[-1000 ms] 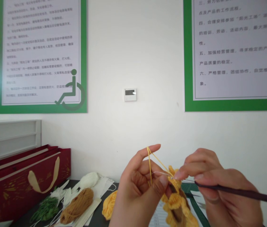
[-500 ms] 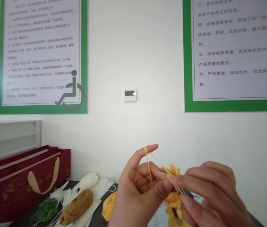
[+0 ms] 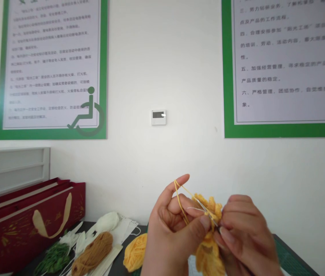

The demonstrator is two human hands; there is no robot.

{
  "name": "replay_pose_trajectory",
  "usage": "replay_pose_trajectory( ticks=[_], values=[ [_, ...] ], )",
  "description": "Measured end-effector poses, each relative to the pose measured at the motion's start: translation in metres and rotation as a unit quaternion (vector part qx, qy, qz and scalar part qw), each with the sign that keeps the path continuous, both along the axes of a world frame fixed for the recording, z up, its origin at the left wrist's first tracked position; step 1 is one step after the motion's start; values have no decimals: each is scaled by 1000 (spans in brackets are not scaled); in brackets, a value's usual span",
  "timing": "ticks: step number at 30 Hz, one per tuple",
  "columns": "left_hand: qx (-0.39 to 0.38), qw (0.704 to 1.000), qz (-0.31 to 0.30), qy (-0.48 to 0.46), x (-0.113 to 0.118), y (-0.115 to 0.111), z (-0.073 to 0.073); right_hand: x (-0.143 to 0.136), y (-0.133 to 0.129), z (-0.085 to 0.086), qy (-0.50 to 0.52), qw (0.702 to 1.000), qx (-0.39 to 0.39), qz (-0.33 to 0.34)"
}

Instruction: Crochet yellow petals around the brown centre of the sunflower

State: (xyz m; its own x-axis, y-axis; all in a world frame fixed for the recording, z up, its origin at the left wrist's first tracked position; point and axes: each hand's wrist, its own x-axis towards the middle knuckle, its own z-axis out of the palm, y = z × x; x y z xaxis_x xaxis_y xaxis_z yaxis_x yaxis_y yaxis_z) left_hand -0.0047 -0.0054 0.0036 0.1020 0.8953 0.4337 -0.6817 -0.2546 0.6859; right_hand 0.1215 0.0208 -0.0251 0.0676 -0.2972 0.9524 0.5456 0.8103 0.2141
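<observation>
My left hand (image 3: 169, 234) pinches a ruffled yellow crocheted piece (image 3: 210, 260) between thumb and fingers. Its index finger points up, with a strand of yellow yarn (image 3: 189, 193) looped over it and running down to the piece. In my right hand (image 3: 250, 230), a thin metal crochet hook (image 3: 201, 203) is gripped by closed fingers; its tip lies at the stitches near my left thumb. A thin pale strand or wire (image 3: 194, 209) sticks out beside the hook. Part of the crocheted piece is hidden behind both hands.
Left of my hands lie a yellow yarn ball (image 3: 135, 253), a brown skein (image 3: 93, 253), green yarn (image 3: 53, 258) and white yarn (image 3: 107, 221). Dark red gift bags (image 3: 50, 218) stand farther left. A green cutting mat (image 3: 291, 255) shows at right, before the white wall (image 3: 165, 161).
My right hand has moved left and turned, closing in on the piece. More of the hook and the upper ruffle now shows. The left hand has shifted slightly.
</observation>
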Motion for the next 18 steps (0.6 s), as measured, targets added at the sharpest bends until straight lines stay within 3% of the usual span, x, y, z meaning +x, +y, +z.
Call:
replay_pose_trajectory(
  ticks=[3, 7, 10, 12, 14, 18],
  values=[
    [6, 999, 39, -1, 3, -2, 1, 2, -6, -3, 21, 994, 32, -102],
    [23, 996, 84, 17, 4, -5, 1, 7, -19, -4, -33, 995, -40, -84],
    [34, 995, 80, 38, 2, -5, 1, 7, -25, -4, 29, 994, -93, 41],
    [35, 997, 61, 41, 0, -3, 1, 5, -24, -4, 107, 971, -151, 153],
    [29, 998, 31, 35, -4, -1, 1, 4, -20, -4, 155, 924, -234, 258],
    [26, 999, -24, 40, -7, 4, 1, 1, -10, -5, 126, 815, -364, 432]
  ],
)
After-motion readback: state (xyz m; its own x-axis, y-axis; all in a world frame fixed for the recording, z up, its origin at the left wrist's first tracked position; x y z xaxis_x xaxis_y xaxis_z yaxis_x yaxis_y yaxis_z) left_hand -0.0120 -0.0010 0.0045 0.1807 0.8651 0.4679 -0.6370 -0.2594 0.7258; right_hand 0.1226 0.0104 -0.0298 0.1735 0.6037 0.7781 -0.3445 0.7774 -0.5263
